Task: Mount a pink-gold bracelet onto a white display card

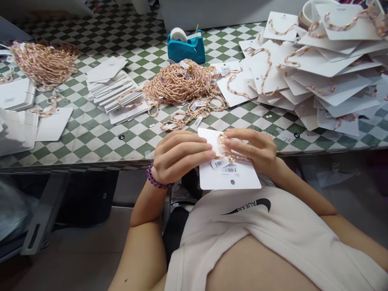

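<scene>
Between my two hands is a white display card (242, 178) with a barcode and a round hole near its lower edge. My left hand (182, 155), with a purple bead bracelet (154, 180) at the wrist, grips the card's left side. On the right, my right hand (256, 149) closes its fingers on a pink-and-gold beaded bracelet (222, 139) lying against the card. A small barcode tag (220, 163) hangs from that bracelet. Both thumbs are hidden behind the card.
A heap of beaded strands (182, 83) lies ahead on the checkered tablecloth (100, 141), before a blue tape dispenser (186, 47). White cards (112, 87) are stacked to its left. Carded strands (327, 81) pile up at right; another bundle (45, 64) lies far left.
</scene>
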A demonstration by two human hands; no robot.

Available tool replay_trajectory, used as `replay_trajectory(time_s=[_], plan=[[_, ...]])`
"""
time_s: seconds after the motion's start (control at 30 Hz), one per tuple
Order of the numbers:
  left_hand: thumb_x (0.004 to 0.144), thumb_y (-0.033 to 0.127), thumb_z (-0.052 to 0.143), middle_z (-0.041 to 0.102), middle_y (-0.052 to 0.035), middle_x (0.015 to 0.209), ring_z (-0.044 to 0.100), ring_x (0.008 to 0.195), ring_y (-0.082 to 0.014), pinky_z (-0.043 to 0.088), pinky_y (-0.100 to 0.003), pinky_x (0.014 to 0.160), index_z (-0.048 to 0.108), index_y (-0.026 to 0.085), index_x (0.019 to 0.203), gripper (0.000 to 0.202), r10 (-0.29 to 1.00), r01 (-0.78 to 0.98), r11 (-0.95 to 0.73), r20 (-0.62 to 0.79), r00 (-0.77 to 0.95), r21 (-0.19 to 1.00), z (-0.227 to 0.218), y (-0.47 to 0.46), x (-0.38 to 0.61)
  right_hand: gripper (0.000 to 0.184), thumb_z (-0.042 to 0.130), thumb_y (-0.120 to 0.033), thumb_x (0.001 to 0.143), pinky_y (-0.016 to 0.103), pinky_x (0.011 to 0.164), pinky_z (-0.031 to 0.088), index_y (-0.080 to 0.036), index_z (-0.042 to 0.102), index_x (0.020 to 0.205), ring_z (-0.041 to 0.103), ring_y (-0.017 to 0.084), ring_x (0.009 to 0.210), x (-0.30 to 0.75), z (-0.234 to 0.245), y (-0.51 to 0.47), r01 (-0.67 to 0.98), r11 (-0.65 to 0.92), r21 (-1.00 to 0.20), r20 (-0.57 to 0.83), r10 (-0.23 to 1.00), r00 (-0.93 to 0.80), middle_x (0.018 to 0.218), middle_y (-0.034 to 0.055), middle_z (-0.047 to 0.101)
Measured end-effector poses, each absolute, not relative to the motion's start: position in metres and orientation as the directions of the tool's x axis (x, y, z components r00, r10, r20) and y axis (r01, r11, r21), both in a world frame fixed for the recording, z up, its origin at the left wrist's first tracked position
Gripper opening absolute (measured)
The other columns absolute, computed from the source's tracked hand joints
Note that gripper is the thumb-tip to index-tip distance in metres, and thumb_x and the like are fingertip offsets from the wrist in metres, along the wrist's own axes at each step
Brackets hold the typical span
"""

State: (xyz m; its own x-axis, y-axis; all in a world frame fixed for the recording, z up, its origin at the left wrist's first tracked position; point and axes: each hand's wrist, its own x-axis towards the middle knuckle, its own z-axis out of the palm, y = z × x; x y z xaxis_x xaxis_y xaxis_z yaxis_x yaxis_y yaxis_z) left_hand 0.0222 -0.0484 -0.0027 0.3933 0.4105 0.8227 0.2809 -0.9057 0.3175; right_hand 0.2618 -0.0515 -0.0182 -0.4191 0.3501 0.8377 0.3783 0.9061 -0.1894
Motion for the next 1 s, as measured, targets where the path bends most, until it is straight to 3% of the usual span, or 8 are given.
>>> replay_trajectory(time_s=[0.1,0.17,0.3,0.57,0.7,0.8,0.9,1.0], plan=[[0.097,0.018,0.061,0.076,0.0021,0.096,0.072,0.091,-0.0133,0.062,-0.028,0.084,0.07,0.024,0.101,0.012,0.202,0.3,-0.951,0.883,0.424,0.074,0.007,-0.053,0.028,0.036,0.062,-0.023,0.096,0.032,0.086,0.064,-0.028,0.06,0.132,0.07,0.019,0.109,0.26,-0.018,-0.051,0.391,0.903,-0.179,0.84,0.347,-0.418,0.113,0.0053,0.069],[0.095,0.015,0.062,0.076,-0.0007,0.096,0.072,0.092,-0.0139,0.062,-0.028,0.087,0.07,0.019,0.1,0.01,0.184,0.302,-0.952,0.87,0.458,0.042,0.012,-0.054,0.031,0.035,0.06,-0.026,0.097,0.037,0.096,0.062,-0.03,0.06,0.132,0.066,0.021,0.118,0.26,-0.018,-0.052,0.406,0.895,-0.184,0.853,0.35,-0.386,0.119,0.0045,0.066],[0.092,0.014,0.068,0.077,-0.0024,0.095,0.073,0.092,-0.0146,0.062,-0.028,0.089,0.069,0.015,0.102,0.01,0.173,0.273,-0.961,0.851,0.496,0.036,0.013,-0.055,0.033,0.029,0.062,-0.033,0.097,0.044,0.111,0.054,-0.036,0.065,0.125,0.055,0.022,0.134,0.26,-0.019,-0.054,0.461,0.87,-0.175,0.86,0.363,-0.359,0.134,0.0001,0.06],[0.094,0.019,0.065,0.076,-0.0059,0.099,0.071,0.092,-0.0165,0.062,-0.031,0.085,0.066,0.015,0.104,0.011,0.235,0.233,-0.964,0.817,0.526,0.128,0.005,-0.047,0.038,0.024,0.06,-0.018,0.097,0.041,0.118,0.048,-0.028,0.067,0.118,0.056,0.02,0.135,0.266,-0.015,-0.056,0.431,0.889,-0.156,0.806,0.367,-0.464,0.117,-0.0003,0.073],[0.091,0.017,0.068,0.075,-0.0072,0.102,0.071,0.098,-0.0179,0.062,-0.033,0.089,0.067,0.015,0.108,0.017,0.254,0.225,-0.961,0.838,0.483,0.162,-0.003,-0.043,0.04,0.023,0.059,-0.02,0.098,0.041,0.116,0.05,-0.026,0.065,0.12,0.054,0.02,0.137,0.263,-0.013,-0.056,0.421,0.896,-0.142,0.827,0.341,-0.447,0.119,0.0001,0.072],[0.091,0.014,0.068,0.076,-0.0051,0.101,0.071,0.101,-0.0174,0.061,-0.034,0.095,0.068,0.016,0.106,0.015,0.215,0.227,-0.966,0.864,0.455,0.121,-0.006,-0.044,0.039,0.031,0.054,-0.025,0.101,0.04,0.113,0.052,-0.024,0.06,0.132,0.053,0.02,0.138,0.26,-0.014,-0.059,0.427,0.886,-0.182,0.873,0.345,-0.344,0.123,0.0036,0.07],[0.093,0.015,0.066,0.077,-0.0035,0.102,0.071,0.101,-0.0158,0.061,-0.032,0.093,0.068,0.018,0.105,0.012,0.209,0.261,-0.96,0.886,0.415,0.104,-0.006,-0.045,0.04,0.033,0.053,-0.036,0.102,0.04,0.106,0.057,-0.03,0.059,0.134,0.058,0.02,0.132,0.259,-0.015,-0.061,0.486,0.839,-0.244,0.889,0.393,-0.233,0.124,0.0019,0.07],[0.095,0.017,0.065,0.077,-0.004,0.104,0.071,0.098,-0.0161,0.062,-0.032,0.087,0.067,0.019,0.11,0.016,0.224,0.285,-0.952,0.881,0.416,0.108,-0.007,-0.046,0.043,0.029,0.057,-0.037,0.1,0.04,0.101,0.059,-0.032,0.063,0.127,0.063,0.021,0.123,0.262,-0.018,-0.061,0.507,0.843,-0.181,0.904,0.346,-0.252,0.117,-0.0004,0.072]])
